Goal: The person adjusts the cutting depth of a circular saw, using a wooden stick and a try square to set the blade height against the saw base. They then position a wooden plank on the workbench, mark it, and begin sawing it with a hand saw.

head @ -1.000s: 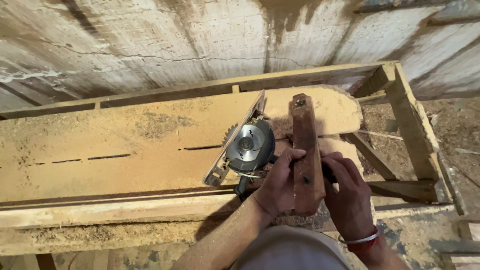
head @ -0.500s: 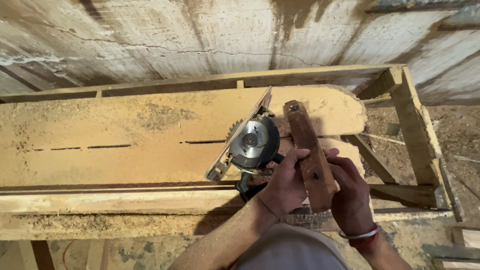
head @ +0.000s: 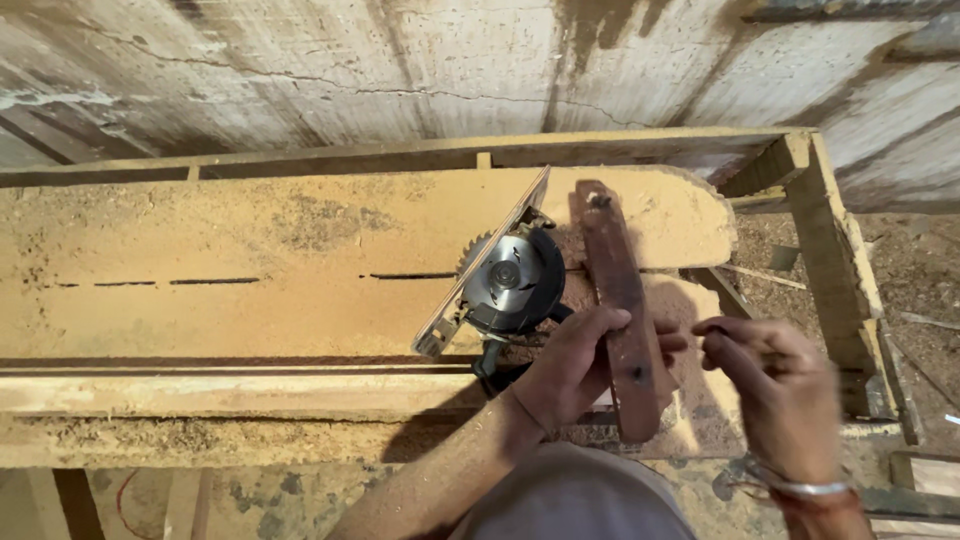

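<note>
While left hand point(head: 570, 365) grips brown plank point(head: 618, 300) | right hand point(head: 770, 385) blurred, prob. loose | circ. saw point(head: 508, 285) beside.

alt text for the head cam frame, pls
Left hand grips a dark wooden slat beside a circular saw lying on a sawdust-covered bench. Right hand, blurred, hovers open just right of the slat. Concrete wall behind.

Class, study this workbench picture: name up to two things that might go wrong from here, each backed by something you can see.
1. The left hand holds the dark wooden strip right beside the circular saw, whose toothed blade looks exposed; a slip might bring fingers onto the teeth.
2. The right hand is off the strip, so a one-handed grip may let it twist. Sawdust on the bench top could help it slide.
</note>
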